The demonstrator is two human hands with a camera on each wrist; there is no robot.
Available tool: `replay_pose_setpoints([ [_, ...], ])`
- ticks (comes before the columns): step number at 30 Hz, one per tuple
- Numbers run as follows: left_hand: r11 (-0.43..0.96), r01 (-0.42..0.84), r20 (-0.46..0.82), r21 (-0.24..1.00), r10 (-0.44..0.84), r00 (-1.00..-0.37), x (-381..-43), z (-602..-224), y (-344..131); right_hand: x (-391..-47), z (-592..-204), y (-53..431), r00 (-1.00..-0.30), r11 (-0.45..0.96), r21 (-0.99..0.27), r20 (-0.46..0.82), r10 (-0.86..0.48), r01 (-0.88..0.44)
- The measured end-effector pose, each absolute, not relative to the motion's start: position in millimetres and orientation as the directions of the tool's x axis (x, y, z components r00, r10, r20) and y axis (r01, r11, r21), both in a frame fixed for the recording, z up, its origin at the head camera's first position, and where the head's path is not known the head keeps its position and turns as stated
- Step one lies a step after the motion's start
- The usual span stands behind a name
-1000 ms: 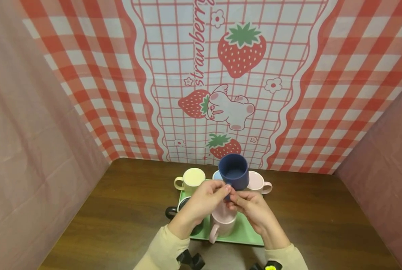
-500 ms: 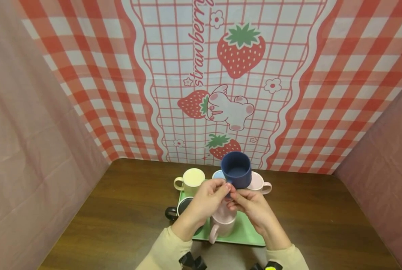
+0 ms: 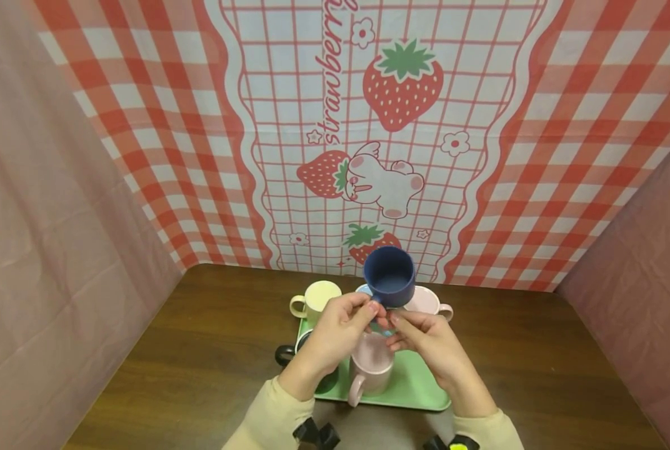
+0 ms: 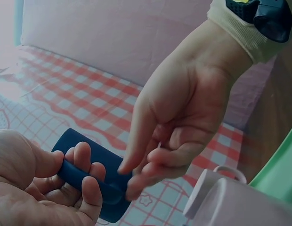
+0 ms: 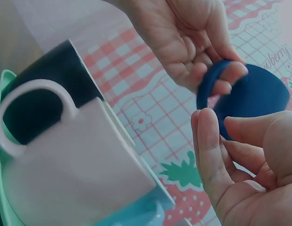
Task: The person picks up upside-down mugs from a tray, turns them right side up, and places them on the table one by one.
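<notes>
A navy blue mug (image 3: 390, 275) is held in the air above the other mugs, its mouth tilted toward the head camera. My left hand (image 3: 340, 325) grips it by the handle (image 5: 209, 84), fingers passing through the loop. Just to the right, my right hand (image 3: 427, 344) has loosely bent fingers close to the handle's lower end; nothing shows between thumb and forefinger. The right fingertips (image 4: 125, 167) overlap the mug's edge in the left wrist view, and touching cannot be told. Below the hands stands a pink mug (image 3: 371, 365) on a green tray (image 3: 419, 381).
A yellow mug (image 3: 320, 300) stands at the tray's back left, a pale pink mug (image 3: 425, 301) at the back right. Between them a light blue mug (image 3: 364, 289) is mostly hidden. The left forearm partly covers a black mug (image 3: 328, 382). A checked strawberry cloth (image 3: 391, 169) hangs behind the table.
The navy mug first shifts slightly right, then back left and a little up. My right hand has moved right, and a small gap opens between the two hands' fingertips.
</notes>
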State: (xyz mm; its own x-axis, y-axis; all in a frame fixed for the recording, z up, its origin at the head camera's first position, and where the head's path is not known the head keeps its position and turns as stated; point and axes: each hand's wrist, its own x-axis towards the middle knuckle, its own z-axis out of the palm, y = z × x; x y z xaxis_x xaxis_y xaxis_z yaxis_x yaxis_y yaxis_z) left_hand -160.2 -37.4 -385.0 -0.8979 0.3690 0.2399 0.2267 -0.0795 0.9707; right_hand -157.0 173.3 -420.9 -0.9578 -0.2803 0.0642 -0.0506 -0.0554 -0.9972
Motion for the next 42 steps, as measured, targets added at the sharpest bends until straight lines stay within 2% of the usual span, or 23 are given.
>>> replay_pose_setpoints([
  [11, -0.09, 0.256, 0.272, 0.962, 0.303, -0.913, -167.8, -375.0, -58.8, -159.9, -416.8, 196.6, -0.982, 0.026, -0.992, 0.121, -0.142, -0.126],
  [24, -0.092, 0.269, 0.281, 0.959, 0.153, -0.947, -190.1, -378.7, -104.2, -170.3, -424.6, 240.8, -0.98, 0.23, -0.959, 0.186, 0.071, -0.165],
  [33, -0.014, 0.227, 0.227, 0.974, 0.047, -0.973, -211.0, -395.8, -135.2, -172.4, -433.7, 260.4, -0.953, 0.483, -0.865, 0.248, 0.174, -0.137],
  [42, 0.044, 0.176, 0.178, 0.983, -0.038, -0.983, -224.5, -417.4, -156.2, -178.5, -448.5, 267.9, -0.937, 0.638, -0.766, 0.279, 0.212, -0.084],
])
